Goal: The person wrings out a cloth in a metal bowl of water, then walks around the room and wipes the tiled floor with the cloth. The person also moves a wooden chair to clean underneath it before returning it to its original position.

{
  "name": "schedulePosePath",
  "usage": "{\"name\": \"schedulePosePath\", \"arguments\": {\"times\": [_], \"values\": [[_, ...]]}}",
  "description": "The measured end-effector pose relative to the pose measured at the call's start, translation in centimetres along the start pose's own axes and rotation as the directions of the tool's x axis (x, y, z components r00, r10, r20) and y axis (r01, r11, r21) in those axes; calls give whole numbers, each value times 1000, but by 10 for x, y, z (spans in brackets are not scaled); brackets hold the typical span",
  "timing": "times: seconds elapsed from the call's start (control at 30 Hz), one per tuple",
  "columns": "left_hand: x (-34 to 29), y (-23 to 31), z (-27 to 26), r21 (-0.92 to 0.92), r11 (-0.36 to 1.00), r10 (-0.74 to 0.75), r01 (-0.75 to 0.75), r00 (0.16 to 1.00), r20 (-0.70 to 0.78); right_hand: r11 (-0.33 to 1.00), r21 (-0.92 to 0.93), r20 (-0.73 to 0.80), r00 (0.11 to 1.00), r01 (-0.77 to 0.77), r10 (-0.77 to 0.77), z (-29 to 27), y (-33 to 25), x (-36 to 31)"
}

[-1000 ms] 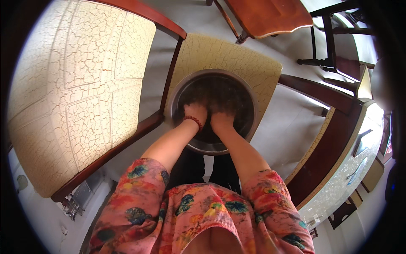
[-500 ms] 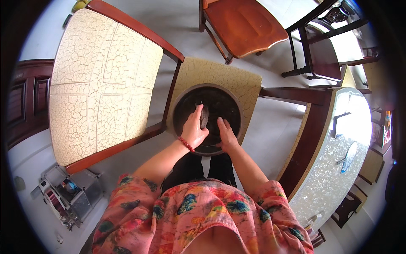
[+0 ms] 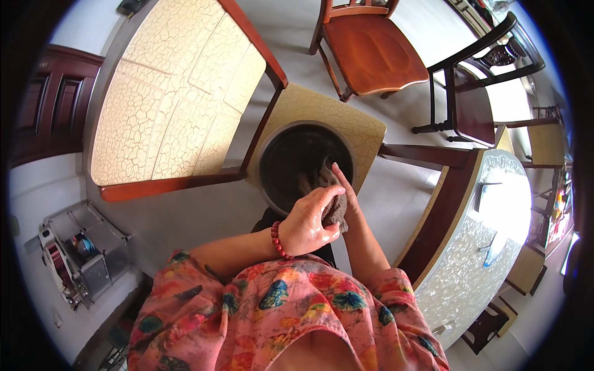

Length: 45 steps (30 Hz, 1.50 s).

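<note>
Between the gripping left hand and pressing right hand bulges crumpled, coarse grey-brown cloth.

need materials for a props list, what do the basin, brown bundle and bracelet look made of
Basin: probably metal; its thin grey rim has a dull sheen. Bundle: perhaps wet cloth, from its limp, rough folds. Bracelet: glossy red beads; glints suggest polish, but wood, stone or plastic stays open.

Found basin on seat, item between hands at basin's near right side, chair beyond basin, tabletop at far right.
</note>
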<state>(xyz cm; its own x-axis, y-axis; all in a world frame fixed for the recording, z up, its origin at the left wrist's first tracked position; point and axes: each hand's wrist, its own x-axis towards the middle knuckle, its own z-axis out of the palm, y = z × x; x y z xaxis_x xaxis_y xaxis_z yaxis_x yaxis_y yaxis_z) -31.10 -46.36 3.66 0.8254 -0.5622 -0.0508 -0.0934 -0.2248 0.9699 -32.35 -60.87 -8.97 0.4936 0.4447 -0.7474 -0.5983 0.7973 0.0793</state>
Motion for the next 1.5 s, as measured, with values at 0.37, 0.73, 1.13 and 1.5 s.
{"name": "schedulePosePath", "arguments": {"times": [0.37,0.73,1.13,1.5], "values": [[-2,18,-24,-225,974,14,-5,999,39,991,-126,157,987,40,-19,-21,8,9],[52,-197,-62,-660,669,-483,342,875,-36,990,107,35,994,95,-99,-27,21,15],[6,-205,9,-907,-245,-352,342,840,412,948,316,141,987,35,-83,-2,45,-13],[26,-185,-9,-903,-211,-346,374,835,427,659,-687,68,930,306,-362,4,41,-16]]}}
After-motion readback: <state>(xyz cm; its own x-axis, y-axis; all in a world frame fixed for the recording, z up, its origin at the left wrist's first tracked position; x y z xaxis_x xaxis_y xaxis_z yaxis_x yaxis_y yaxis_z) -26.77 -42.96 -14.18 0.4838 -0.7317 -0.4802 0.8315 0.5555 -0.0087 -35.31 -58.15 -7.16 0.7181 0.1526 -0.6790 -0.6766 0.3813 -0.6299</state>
